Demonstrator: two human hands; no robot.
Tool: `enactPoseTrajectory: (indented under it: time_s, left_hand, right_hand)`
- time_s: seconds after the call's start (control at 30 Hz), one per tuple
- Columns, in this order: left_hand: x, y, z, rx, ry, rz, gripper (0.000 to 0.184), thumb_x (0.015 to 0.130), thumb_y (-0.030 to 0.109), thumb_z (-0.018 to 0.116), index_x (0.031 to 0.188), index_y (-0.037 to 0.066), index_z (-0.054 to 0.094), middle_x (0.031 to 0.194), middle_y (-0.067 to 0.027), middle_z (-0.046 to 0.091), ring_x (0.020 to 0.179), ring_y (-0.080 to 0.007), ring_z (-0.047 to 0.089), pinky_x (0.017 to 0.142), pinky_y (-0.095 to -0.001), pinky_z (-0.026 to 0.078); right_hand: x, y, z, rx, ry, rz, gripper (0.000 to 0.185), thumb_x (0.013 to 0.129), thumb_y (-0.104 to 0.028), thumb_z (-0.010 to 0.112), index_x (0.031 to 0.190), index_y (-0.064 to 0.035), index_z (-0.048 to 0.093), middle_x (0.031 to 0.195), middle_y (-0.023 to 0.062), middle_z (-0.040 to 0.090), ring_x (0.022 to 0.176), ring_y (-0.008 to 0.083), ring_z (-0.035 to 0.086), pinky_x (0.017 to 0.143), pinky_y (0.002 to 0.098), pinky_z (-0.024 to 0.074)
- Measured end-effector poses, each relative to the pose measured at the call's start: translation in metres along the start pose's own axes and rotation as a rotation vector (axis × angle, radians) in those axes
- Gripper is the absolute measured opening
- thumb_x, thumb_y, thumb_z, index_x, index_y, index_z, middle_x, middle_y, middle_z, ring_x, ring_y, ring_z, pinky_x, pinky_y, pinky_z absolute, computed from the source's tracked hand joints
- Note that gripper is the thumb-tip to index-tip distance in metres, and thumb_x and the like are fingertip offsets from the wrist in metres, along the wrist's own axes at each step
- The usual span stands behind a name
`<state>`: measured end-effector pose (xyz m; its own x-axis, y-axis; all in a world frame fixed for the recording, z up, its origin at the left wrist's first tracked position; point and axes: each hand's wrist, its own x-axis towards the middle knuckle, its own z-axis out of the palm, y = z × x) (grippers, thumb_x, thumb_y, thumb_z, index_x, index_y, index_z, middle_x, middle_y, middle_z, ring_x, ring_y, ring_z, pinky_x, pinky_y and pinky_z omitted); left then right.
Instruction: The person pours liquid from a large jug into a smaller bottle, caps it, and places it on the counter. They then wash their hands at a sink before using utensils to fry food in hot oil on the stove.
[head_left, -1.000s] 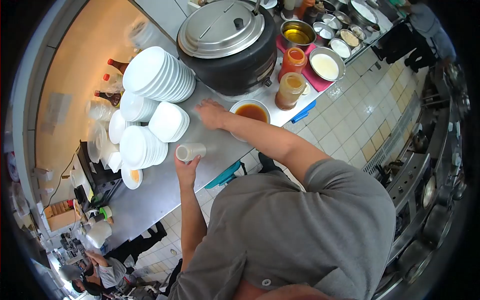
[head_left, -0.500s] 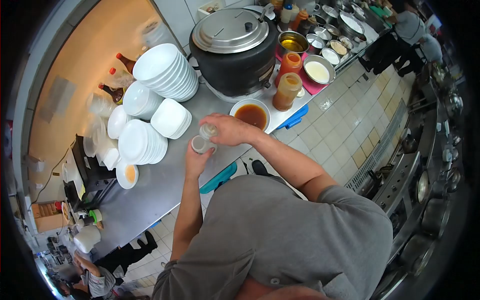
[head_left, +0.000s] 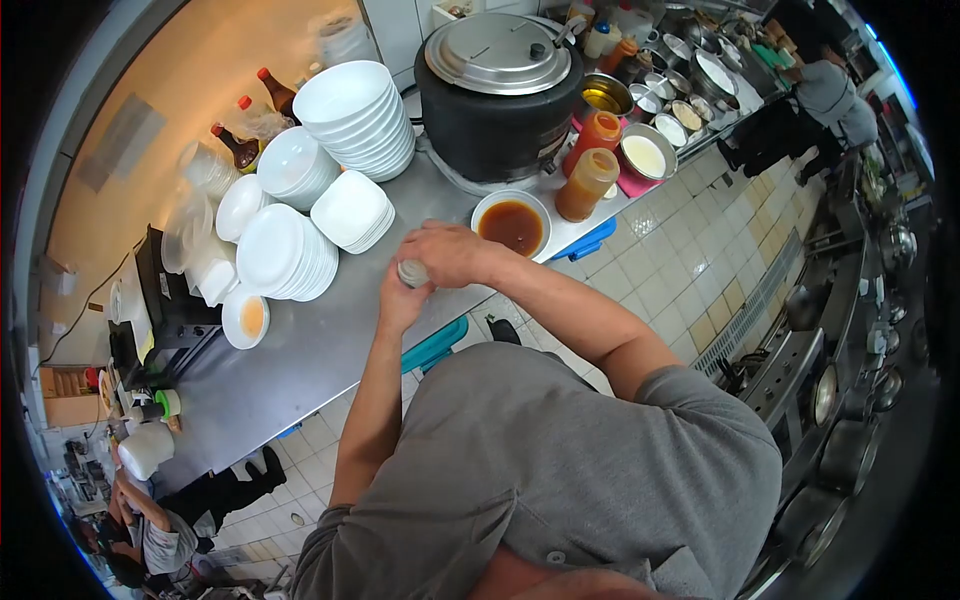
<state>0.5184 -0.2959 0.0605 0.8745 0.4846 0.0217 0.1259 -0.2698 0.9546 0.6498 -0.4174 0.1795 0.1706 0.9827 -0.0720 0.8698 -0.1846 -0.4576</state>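
Close together over the front of the steel counter, my left hand and my right hand both close around small clear plastic cups. One round cup shows between them; the fingers hide the rest, so I cannot tell whether the cups are nested. To the right of my right hand sits a white bowl of brown sauce. Stacked square white dishes stand just beyond my hands on the left.
A black soup warmer with a steel lid stands at the back. Squeeze bottles are beside it. Stacked white bowls, plates and a bowl with orange contents line the left. Co-workers stand far off.
My hands have come together: the two cups, held side by side before, are now mostly covered by my fingers. The view has shifted slightly.
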Motion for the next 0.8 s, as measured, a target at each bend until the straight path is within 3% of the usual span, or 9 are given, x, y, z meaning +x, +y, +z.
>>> enactPoseTrajectory:
  time_s: [0.13,0.2,0.33,0.43,0.6,0.8]
  left_hand:
    - [0.002,-0.013,0.002,-0.032,-0.013,0.018,0.066,0.073,0.008,0.086,0.131,0.003,0.055,0.124,-0.0106,0.067,0.115,-0.0203,0.063,0.096,-0.0345,0.050]
    - [0.003,-0.019,0.003,-0.015,-0.024,0.009,0.067,0.073,0.008,0.086,0.132,0.003,0.054,0.125,-0.0103,0.067,0.116,-0.0199,0.063,0.096,-0.0345,0.050]
    - [0.001,-0.016,0.002,-0.075,-0.031,-0.002,0.066,0.075,0.010,0.085,0.133,0.005,0.054,0.126,-0.0098,0.067,0.115,-0.0196,0.063,0.096,-0.0344,0.050]
    - [0.000,-0.015,0.003,-0.012,-0.020,0.010,0.064,0.076,0.011,0.084,0.133,0.005,0.054,0.126,-0.0097,0.066,0.114,-0.0194,0.063,0.095,-0.0340,0.050]
    - [-0.001,-0.024,0.005,0.011,-0.008,0.031,0.060,0.079,0.011,0.083,0.131,0.004,0.055,0.127,-0.0099,0.067,0.116,-0.0190,0.063,0.095,-0.0332,0.050]
    - [-0.001,-0.026,0.005,-0.051,-0.064,-0.038,0.067,0.081,0.009,0.082,0.140,0.007,0.052,0.133,-0.0093,0.064,0.121,-0.0191,0.060,0.100,-0.0337,0.048]
  right_hand:
    - [0.007,-0.006,-0.006,-0.068,-0.025,-0.023,0.040,0.077,-0.010,0.073,0.116,-0.0199,0.069,0.122,0.0031,0.065,0.116,0.0295,0.057,0.099,0.0408,0.0492]
    - [0.014,-0.004,0.000,-0.125,-0.085,-0.056,0.046,0.072,-0.016,0.080,0.116,-0.0155,0.068,0.122,0.0051,0.065,0.119,0.0304,0.058,0.101,0.0429,0.0498]
    - [0.017,-0.004,0.000,-0.116,-0.096,-0.067,0.048,0.072,-0.017,0.081,0.118,-0.0146,0.067,0.122,0.0069,0.065,0.121,0.0306,0.058,0.100,0.0424,0.0503]
    - [0.015,-0.011,0.002,-0.183,-0.038,-0.050,0.040,0.076,-0.019,0.078,0.114,-0.0115,0.069,0.117,0.0109,0.068,0.116,0.0310,0.063,0.096,0.0434,0.0528]
    - [0.025,-0.023,0.008,-0.046,-0.070,0.281,0.024,0.080,-0.019,0.070,0.099,-0.0053,0.076,0.101,0.0159,0.075,0.097,0.0317,0.073,0.085,0.0440,0.0570]
    - [0.025,-0.022,0.005,-0.126,-0.144,0.168,0.028,0.085,-0.023,0.064,0.100,-0.0033,0.076,0.103,0.0189,0.075,0.097,0.0349,0.073,0.084,0.0448,0.0574]
